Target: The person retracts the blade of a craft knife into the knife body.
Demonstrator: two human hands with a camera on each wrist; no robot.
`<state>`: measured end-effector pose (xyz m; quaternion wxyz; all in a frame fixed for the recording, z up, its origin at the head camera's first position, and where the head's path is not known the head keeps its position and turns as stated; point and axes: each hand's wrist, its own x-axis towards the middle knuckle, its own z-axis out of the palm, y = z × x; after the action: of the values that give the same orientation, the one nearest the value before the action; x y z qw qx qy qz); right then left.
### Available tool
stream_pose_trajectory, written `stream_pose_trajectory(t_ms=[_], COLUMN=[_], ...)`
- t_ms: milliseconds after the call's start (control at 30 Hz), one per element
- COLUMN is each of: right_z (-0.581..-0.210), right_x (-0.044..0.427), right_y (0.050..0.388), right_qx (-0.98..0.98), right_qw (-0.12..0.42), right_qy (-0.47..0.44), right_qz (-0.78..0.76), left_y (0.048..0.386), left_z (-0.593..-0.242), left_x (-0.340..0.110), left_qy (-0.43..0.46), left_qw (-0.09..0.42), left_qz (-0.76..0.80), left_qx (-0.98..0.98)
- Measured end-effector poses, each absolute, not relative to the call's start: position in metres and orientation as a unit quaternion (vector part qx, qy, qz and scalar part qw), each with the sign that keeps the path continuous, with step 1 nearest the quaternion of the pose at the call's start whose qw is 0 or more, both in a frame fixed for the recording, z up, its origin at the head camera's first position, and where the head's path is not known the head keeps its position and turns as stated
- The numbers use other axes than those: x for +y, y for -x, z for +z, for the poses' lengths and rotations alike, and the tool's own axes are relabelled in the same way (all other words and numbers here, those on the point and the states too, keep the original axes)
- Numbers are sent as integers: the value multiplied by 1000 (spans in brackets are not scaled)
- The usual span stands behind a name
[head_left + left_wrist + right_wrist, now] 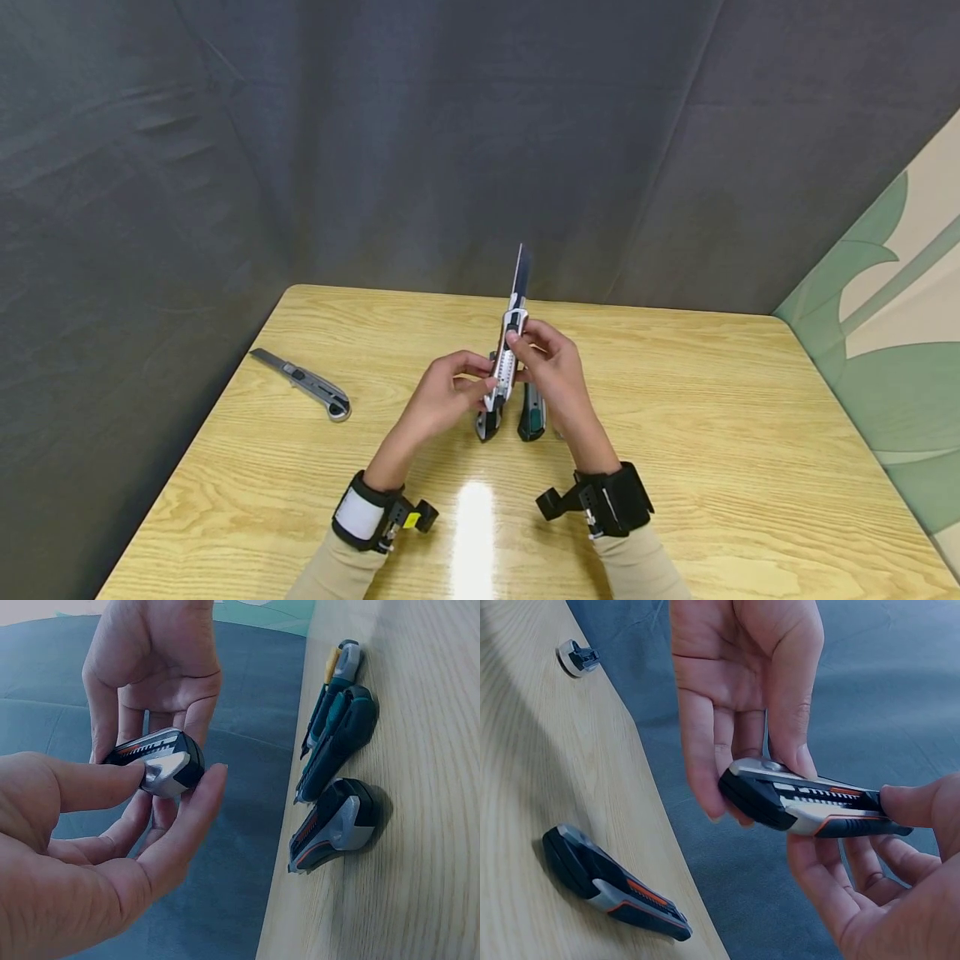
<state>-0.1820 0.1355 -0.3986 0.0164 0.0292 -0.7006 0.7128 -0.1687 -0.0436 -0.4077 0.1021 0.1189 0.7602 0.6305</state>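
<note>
Both hands hold a silver and black snap-off utility knife (505, 360) above the table, its long blade pointing up and away. My left hand (441, 393) pinches the knife's rear end between thumb and fingers. Higher on the handle, my right hand (558, 372) grips it, thumb by the black slider. Orange trim on this handle shows in the right wrist view. Beneath the hands lie a similar orange-trimmed knife (341, 825) and a dark green and black cutter (341, 742). In the head view the hands partly cover both.
A grey utility knife (303, 383) lies at the table's left, blade out. Past the green cutter, the left wrist view shows another tool with a yellow part (343, 664). Dark cloth (480, 150) hangs behind the wooden table (712, 433); leaf-patterned fabric (900, 350) is at right.
</note>
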Motion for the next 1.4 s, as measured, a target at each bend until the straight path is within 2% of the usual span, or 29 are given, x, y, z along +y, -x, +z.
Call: stream_pose_trajectory(t_ms=[833,1400], right_z=[-392,-395], right_x=[136,134], right_y=[177,177], right_qx=[-696,-694], right_qw=[19,12], right_qy=[10,1], right_qz=[717,720], left_y=[168,168], left_z=[-411,-413], left_x=[-39,-40], left_qy=[-140,-146], left_qw=[111,111], left_qz=[656,652], left_qx=[733,736])
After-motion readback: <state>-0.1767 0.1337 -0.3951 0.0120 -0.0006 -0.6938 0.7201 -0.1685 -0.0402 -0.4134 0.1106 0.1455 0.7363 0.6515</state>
